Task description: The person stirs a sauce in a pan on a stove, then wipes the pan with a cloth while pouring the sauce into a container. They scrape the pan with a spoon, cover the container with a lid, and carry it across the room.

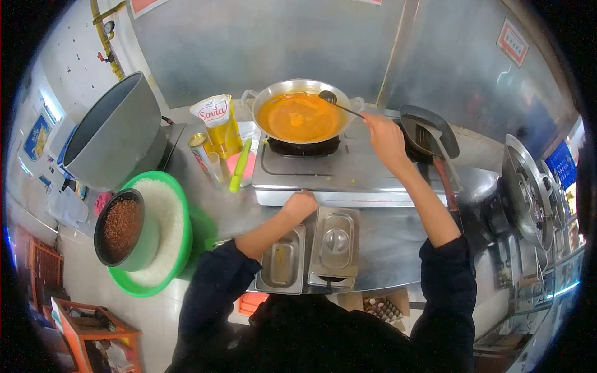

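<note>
A: Where is the ladle [339,104] held?
B: By the right hand [382,133], gripped at its handle — bowl at the wok's [283,86] far rim. The left hand [300,205] is clenched by the stove [354,171].
A: Slow strokes are advised, lest sauce [292,118] be splashed.

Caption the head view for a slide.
Right hand holds ladle at wok of orange sauce; left hand rests at stove edge.

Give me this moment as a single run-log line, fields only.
right hand: grips ladle, bowl at far rim of pan | pan: orange sauce, on stove | left hand: fisted, resting at stove front edge
</note>
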The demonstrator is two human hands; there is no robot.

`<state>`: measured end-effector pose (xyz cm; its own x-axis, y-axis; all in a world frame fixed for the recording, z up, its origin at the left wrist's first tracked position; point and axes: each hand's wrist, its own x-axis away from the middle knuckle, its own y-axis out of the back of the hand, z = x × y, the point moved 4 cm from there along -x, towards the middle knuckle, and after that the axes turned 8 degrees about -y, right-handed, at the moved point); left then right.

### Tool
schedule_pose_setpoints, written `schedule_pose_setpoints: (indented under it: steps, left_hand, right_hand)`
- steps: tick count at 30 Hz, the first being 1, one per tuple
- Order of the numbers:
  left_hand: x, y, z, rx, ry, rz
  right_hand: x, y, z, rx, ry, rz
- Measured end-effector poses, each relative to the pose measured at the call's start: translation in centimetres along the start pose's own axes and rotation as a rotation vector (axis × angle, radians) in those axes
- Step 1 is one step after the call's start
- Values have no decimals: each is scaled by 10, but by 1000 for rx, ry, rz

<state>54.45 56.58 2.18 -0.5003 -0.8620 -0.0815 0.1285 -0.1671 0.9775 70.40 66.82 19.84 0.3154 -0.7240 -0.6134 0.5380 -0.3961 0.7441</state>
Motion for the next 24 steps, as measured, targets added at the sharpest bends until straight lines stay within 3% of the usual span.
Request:
schedule_pose_setpoints:
  steps: [2,3,8,10,11,15,19,24]
  left_hand:
    - [-1,3,-3,-181,-309,-50]
    - [-1,5,-3,-193,-369,-49]
    - [12,26,6,-258,-436,9]
    - [31,55,11,-4,-412,-269]
    - [44,66,13,-2,-401,-264]
    - [118,133,25,427,58,-533]
    - [193,150,19,505,437,-682]
    - [266,125,-5,429,721,-794]
  right_hand:
    - [-4,4,0,-1,24,-9]
    - [-8,8,3,-24,63,-47]
    - [-5,6,12,-165,107,-110]
    - [7,-12,8,-70,18,77]
    - [11,-16,7,-78,24,83]
    - [26,-28,0,-100,67,87]
    - [28,-23,15,-95,79,37]
    - [5,-25,24,40,79,140]
